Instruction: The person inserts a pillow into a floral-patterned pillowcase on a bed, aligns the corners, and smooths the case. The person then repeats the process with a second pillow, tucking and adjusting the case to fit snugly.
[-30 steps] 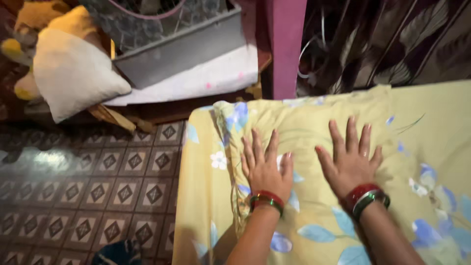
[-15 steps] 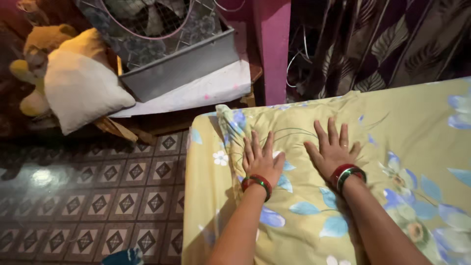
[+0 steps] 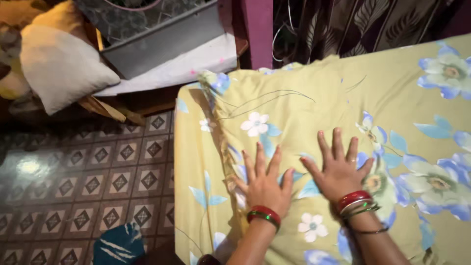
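- Both hands are lying flat and open, fingers spread, gripping nothing: the left hand (image 3: 264,184) is pressing the yellow floral bedsheet (image 3: 314,108) near the corner of the bed, and the right hand (image 3: 338,169) is resting just beside it, palm down on the same cloth.
- Red and green bangles (image 3: 354,202) are sitting on both wrists, close to the fabric.
- That bedsheet is covering the mattress and hanging over its left edge toward the patterned tile floor (image 3: 98,172); folds are bunching at the near corner, just left of the left hand.
- A white pillow (image 3: 61,68) is leaning well apart at the upper left, beside a grey fan housing (image 3: 162,34) on a low stand; a dark blue cloth (image 3: 120,245) is lying on the floor below the bed edge.
- As a judgement: pushing the palms toward the edge could be dragging the loose sheet off the corner, since nothing visible is pinning it there.
- Uneven pressure between the two hands could be deepening the creases instead of flattening them, and the bangles could be snagging a fold.
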